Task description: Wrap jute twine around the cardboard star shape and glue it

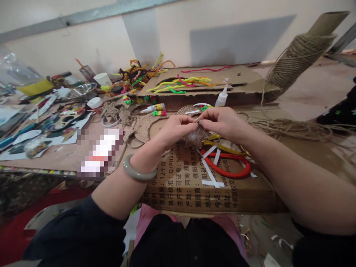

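Note:
My left hand and my right hand meet above the cardboard box, both closed with thumb and finger pinched together. At their fingertips is the upper tip of a brown star-shaped ornament with a pale, see-through-looking middle. A thin light piece shows between the fingertips, too small to name. Just below my right hand lie a red cord loop, a yellow strip and several white paper strips. Behind my hands is a coiled twine piece, and a white glue bottle stands beside it.
A large twine spool leans at right, with loose twine below. Bright pipe cleaners lie on cardboard at the back. A small glue tube, a coiled twine mat and a blurred-out rectangular object are at left.

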Tool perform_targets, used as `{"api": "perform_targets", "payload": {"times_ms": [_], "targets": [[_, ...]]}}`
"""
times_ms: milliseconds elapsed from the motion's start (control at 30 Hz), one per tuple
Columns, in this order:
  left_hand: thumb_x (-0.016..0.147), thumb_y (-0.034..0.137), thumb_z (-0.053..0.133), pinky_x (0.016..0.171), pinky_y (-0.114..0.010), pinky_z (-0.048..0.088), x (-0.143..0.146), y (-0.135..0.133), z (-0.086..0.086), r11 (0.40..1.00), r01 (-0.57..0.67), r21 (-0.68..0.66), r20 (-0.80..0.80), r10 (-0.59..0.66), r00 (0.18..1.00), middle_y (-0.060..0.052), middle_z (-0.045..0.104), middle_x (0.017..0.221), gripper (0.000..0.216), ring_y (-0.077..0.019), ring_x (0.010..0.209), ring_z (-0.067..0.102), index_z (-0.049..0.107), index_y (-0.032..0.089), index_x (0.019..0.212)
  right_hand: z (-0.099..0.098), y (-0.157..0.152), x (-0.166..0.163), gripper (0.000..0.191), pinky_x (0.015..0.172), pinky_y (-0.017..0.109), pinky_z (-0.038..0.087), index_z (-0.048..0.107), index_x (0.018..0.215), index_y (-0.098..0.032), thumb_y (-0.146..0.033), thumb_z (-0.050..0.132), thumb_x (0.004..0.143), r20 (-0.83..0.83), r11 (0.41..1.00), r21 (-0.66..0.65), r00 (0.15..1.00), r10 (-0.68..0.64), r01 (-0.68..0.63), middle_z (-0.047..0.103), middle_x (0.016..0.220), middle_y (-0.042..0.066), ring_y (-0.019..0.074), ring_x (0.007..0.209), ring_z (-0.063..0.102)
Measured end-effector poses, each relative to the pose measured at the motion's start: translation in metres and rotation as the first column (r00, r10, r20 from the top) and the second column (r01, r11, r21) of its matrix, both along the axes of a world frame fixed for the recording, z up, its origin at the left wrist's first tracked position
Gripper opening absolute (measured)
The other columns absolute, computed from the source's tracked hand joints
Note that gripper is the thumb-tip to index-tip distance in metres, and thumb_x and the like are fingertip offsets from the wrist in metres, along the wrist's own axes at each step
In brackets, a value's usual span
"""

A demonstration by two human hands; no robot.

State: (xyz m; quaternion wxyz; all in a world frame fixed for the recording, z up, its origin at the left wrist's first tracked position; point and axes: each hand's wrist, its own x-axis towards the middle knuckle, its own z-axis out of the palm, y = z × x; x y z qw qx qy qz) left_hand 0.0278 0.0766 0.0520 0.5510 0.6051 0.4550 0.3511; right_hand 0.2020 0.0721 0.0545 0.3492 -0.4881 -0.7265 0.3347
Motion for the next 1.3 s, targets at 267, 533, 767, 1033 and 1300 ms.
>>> {"api": "perform_targets", "payload": {"times_ms": [267,533,767,1033,1300], "targets": [[0.071,0.019,0.069,0.054,-0.022,0.033,-0.002,0.004,0.003,0.984,-0.168,-0.055,0.165,0.174,0.971,0.004,0.053,0.060,0.008,-0.0072,0.056,0.044,0.062,0.016,0.067,-0.003,0.005,0.005,0.024,0.075,0.032,0.047,0.069,0.093,-0.018,-0.038,0.057,0.088,-0.175,0.965,0.175,0.971,-0.166,0.196,0.069,0.088,0.006,0.0170,0.080,0.060],[0.075,0.017,0.067,0.057,-0.022,0.038,-0.004,0.009,0.003,0.957,-0.278,-0.086,0.321,0.291,0.901,0.004,0.054,0.062,0.010,-0.0073,0.057,0.045,0.061,0.016,0.067,0.000,-0.002,0.002,0.021,0.072,0.032,0.048,0.066,0.079,-0.021,-0.039,0.061,0.086,-0.205,0.962,0.155,0.959,-0.194,0.227,0.066,0.074,0.003,0.0155,0.069,0.058],[0.074,0.019,0.069,0.060,-0.023,0.038,-0.003,0.008,0.000,0.962,-0.269,-0.036,0.339,0.265,0.903,0.004,0.056,0.064,0.009,-0.0072,0.058,0.045,0.063,0.016,0.068,0.005,-0.007,-0.001,0.022,0.061,0.029,0.038,0.067,0.073,-0.019,-0.037,0.060,0.084,-0.003,0.958,0.190,0.976,-0.220,0.216,0.063,0.067,0.002,0.0143,0.064,0.050],[0.075,0.015,0.068,0.060,-0.022,0.038,0.001,0.004,0.002,0.970,-0.236,-0.056,0.353,0.241,0.904,0.004,0.055,0.064,0.009,-0.0064,0.059,0.046,0.063,0.015,0.068,0.005,-0.007,-0.003,0.020,0.052,0.027,0.031,0.059,0.066,-0.018,-0.030,0.060,0.082,0.022,0.968,0.115,0.974,-0.227,0.223,0.051,0.054,-0.002,0.0097,0.052,0.040],[0.077,0.016,0.068,0.060,-0.023,0.038,-0.002,0.007,0.001,0.963,-0.266,-0.035,0.353,0.260,0.898,0.004,0.055,0.064,0.011,-0.0072,0.059,0.045,0.062,0.016,0.067,-0.001,-0.002,-0.002,0.028,0.050,0.025,0.035,0.062,0.069,-0.018,-0.041,0.059,0.085,-0.151,0.988,-0.028,0.976,-0.155,0.153,0.058,0.060,0.000,0.0086,0.051,0.045]]}}
